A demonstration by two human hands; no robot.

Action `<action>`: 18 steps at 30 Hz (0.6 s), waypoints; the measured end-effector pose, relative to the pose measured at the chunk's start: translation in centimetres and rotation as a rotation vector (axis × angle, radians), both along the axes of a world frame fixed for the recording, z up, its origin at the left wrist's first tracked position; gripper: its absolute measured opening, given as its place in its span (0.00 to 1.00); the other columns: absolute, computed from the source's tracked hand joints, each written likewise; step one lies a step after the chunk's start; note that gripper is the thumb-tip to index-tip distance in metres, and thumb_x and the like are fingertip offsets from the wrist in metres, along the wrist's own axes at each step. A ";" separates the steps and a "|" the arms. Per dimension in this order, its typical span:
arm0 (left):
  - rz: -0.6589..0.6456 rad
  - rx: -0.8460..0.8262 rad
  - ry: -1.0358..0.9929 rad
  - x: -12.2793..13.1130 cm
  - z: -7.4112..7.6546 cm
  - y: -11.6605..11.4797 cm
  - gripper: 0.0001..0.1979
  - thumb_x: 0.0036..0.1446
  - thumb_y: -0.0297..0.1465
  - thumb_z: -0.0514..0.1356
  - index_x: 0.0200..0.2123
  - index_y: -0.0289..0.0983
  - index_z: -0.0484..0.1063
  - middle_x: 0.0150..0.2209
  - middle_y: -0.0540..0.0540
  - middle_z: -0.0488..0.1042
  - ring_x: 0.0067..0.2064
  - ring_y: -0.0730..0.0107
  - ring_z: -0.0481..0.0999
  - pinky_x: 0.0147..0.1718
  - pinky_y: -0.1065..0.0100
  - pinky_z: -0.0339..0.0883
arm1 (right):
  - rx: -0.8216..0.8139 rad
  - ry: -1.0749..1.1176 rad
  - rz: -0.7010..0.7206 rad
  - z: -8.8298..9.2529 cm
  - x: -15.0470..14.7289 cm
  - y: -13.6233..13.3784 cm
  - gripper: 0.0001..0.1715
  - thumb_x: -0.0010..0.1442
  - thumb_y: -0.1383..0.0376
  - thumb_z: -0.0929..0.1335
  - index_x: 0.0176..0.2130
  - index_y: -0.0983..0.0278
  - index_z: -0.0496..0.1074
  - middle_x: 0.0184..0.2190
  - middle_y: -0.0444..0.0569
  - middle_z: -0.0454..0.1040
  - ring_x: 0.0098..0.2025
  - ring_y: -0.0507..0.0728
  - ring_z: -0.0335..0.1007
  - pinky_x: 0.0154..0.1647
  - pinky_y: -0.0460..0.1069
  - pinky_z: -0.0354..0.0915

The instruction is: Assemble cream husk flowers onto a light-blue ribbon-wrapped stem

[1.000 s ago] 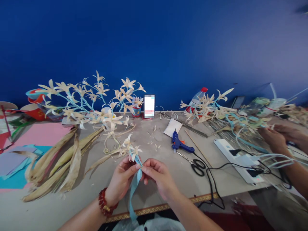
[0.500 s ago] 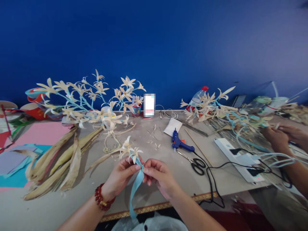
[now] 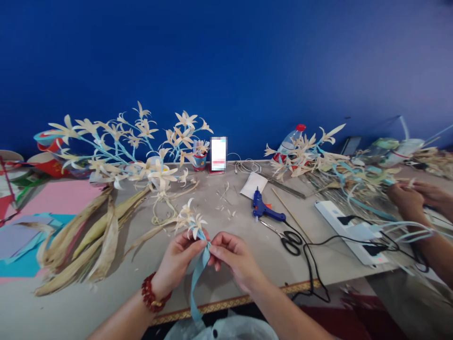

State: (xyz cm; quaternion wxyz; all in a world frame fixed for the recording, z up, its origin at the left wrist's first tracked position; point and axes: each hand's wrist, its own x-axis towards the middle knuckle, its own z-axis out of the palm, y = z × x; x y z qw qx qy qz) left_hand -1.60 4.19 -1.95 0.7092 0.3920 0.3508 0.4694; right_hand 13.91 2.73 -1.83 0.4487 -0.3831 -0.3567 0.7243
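Both my hands pinch the flower sprig [image 3: 190, 221] between them: left hand [image 3: 176, 264] closed under the blossoms, right hand [image 3: 233, 259] gripping the blue ribbon [image 3: 197, 278] hanging below.

No lettering reads; the standing card [image 3: 218, 153] (pixelated) perhaps carries some.

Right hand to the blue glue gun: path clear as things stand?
Probably yes. The glue gun lies on bare table just beyond the right hand, with nothing between them; the scissors lie aside. But that hand is pinching the blue ribbon, so it isn't free.
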 end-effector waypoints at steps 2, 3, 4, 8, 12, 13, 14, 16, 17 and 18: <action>-0.009 -0.021 -0.016 0.1 0.0 0.0 0.05 0.52 0.31 0.65 0.32 0.36 0.76 0.26 0.49 0.73 0.25 0.73 0.71 0.29 0.69 0.67 | 0.010 -0.002 0.004 0.0 0.2 0.0 0.18 0.50 0.56 0.74 0.27 0.66 0.68 0.20 0.44 0.74 0.20 0.48 0.66 0.22 0.43 0.60; -0.013 -0.031 -0.026 0.1 0.1 0.0 0.05 0.51 0.31 0.65 0.32 0.36 0.76 0.26 0.50 0.73 0.25 0.73 0.71 0.28 0.69 0.67 | 0.018 -0.007 0.005 0.0 0.2 0.0 0.18 0.50 0.56 0.74 0.27 0.66 0.68 0.21 0.45 0.75 0.21 0.49 0.66 0.23 0.43 0.61; -0.007 -0.040 -0.035 0.1 0.1 0.0 0.06 0.51 0.31 0.65 0.32 0.36 0.76 0.26 0.49 0.73 0.24 0.73 0.71 0.28 0.69 0.67 | 0.029 -0.018 0.007 0.0 0.3 -0.1 0.17 0.50 0.56 0.74 0.28 0.66 0.69 0.22 0.45 0.75 0.21 0.49 0.67 0.24 0.44 0.62; 0.067 -0.066 -0.034 0.2 0.2 0.0 0.06 0.48 0.30 0.67 0.32 0.35 0.77 0.29 0.48 0.75 0.27 0.74 0.71 0.29 0.72 0.66 | 0.092 -0.092 0.026 0.2 0.4 -0.3 0.16 0.50 0.56 0.74 0.31 0.66 0.71 0.27 0.45 0.75 0.24 0.50 0.69 0.28 0.46 0.66; 0.077 -0.078 -0.019 0.2 0.1 0.0 0.07 0.47 0.31 0.68 0.31 0.35 0.77 0.28 0.49 0.75 0.28 0.74 0.70 0.30 0.73 0.65 | 0.213 -0.211 0.042 0.2 1.0 -0.6 0.14 0.54 0.56 0.71 0.34 0.64 0.71 0.29 0.45 0.74 0.29 0.52 0.70 0.33 0.48 0.68; 0.076 -0.081 -0.012 0.2 0.1 0.0 0.07 0.47 0.31 0.68 0.31 0.35 0.77 0.28 0.49 0.75 0.29 0.74 0.70 0.30 0.73 0.65 | 0.268 -0.305 0.053 0.3 1.6 -0.5 0.13 0.56 0.57 0.70 0.35 0.64 0.72 0.30 0.46 0.74 0.31 0.53 0.70 0.33 0.48 0.67; 0.077 -0.083 -0.001 0.2 0.0 0.0 0.07 0.47 0.31 0.68 0.31 0.35 0.77 0.29 0.49 0.75 0.29 0.74 0.70 0.30 0.73 0.65 | 0.331 -0.439 0.056 0.6 2.4 -0.3 0.11 0.57 0.57 0.69 0.37 0.63 0.72 0.31 0.47 0.75 0.32 0.54 0.70 0.32 0.48 0.66; 0.099 -0.085 0.016 0.1 -0.1 -0.1 0.07 0.47 0.31 0.68 0.31 0.35 0.77 0.31 0.48 0.75 0.30 0.74 0.70 0.31 0.74 0.64 | 0.468 -0.797 0.001 1.3 5.1 0.5 0.10 0.59 0.59 0.67 0.40 0.61 0.72 0.34 0.48 0.75 0.34 0.56 0.71 0.30 0.48 0.64; 0.103 -0.084 0.023 0.1 -0.2 -0.1 0.07 0.47 0.31 0.68 0.31 0.35 0.78 0.31 0.48 0.75 0.31 0.74 0.70 0.32 0.75 0.64 | 0.524 -0.991 -0.061 1.7 6.7 1.1 0.11 0.59 0.59 0.67 0.42 0.60 0.71 0.36 0.49 0.75 0.36 0.57 0.71 0.31 0.49 0.64; 0.106 -0.082 0.027 0.1 -0.2 -0.1 0.07 0.47 0.31 0.68 0.32 0.35 0.78 0.31 0.48 0.75 0.32 0.74 0.70 0.32 0.75 0.64 | 0.582 -1.175 -0.154 2.1 8.6 1.7 0.11 0.59 0.60 0.67 0.42 0.60 0.71 0.38 0.51 0.75 0.38 0.59 0.70 0.34 0.50 0.65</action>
